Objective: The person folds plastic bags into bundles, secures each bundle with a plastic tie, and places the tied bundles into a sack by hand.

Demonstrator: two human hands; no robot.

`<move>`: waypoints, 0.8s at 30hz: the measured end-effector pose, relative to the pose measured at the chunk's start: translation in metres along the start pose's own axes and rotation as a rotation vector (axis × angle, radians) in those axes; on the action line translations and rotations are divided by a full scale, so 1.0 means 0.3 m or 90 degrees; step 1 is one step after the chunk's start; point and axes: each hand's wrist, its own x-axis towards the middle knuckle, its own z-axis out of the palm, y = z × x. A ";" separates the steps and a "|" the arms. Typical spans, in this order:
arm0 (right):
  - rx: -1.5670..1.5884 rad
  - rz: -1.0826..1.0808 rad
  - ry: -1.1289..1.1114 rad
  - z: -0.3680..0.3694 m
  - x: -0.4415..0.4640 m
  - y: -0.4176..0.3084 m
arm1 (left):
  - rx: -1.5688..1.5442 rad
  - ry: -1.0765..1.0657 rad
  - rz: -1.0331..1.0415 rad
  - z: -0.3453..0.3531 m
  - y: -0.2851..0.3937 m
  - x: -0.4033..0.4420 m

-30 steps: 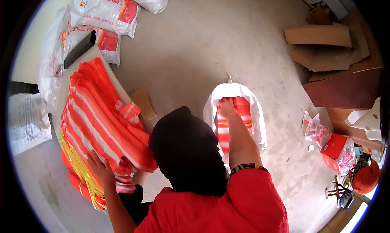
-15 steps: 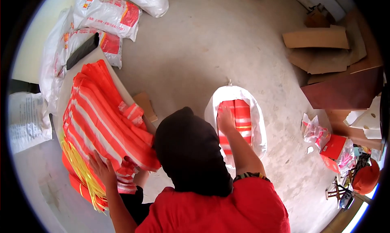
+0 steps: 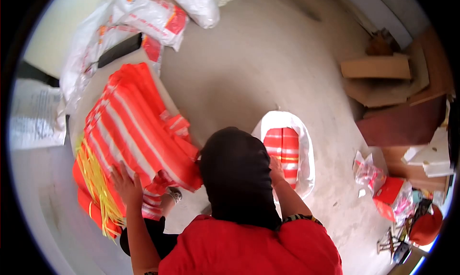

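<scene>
My left hand (image 3: pixel 127 185) lies with fingers spread on the edge of a pile of red-and-white striped woven sacks (image 3: pixel 129 121). Just beside it, a bunch of yellow strips (image 3: pixel 96 184) hangs over more red material. Past the black-covered head, my right hand (image 3: pixel 276 171) is at the near left of a folded striped bundle (image 3: pixel 282 141). That bundle sits inside an upright white sack (image 3: pixel 309 162) with its mouth wide. The head covers some of the right hand; the fingers that show look loosely extended, with nothing seen in them.
Filled white bags (image 3: pixel 148 23) are stacked at the upper left, near a dark roll (image 3: pixel 120 50) on the table end. Cardboard boxes (image 3: pixel 376 67) stand at the right. Below them lie a red box (image 3: pixel 390 191) and plastic wrapping. Concrete floor (image 3: pixel 268 54) stretches between.
My right hand has drawn back from the top of the bundle toward its near left edge. The view has shifted slightly. My left hand still rests on the striped pile.
</scene>
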 end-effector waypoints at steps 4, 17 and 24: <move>0.139 -0.056 0.173 -0.014 0.149 0.088 | -0.039 -0.023 -0.049 -0.026 0.034 -0.004; 0.278 -0.355 0.205 -0.723 0.134 -0.939 | -0.189 -0.075 -0.102 -0.157 0.091 -0.014; -0.114 -0.749 -0.031 -0.470 0.015 -1.470 | -0.233 0.020 -0.027 -0.185 -0.019 -0.040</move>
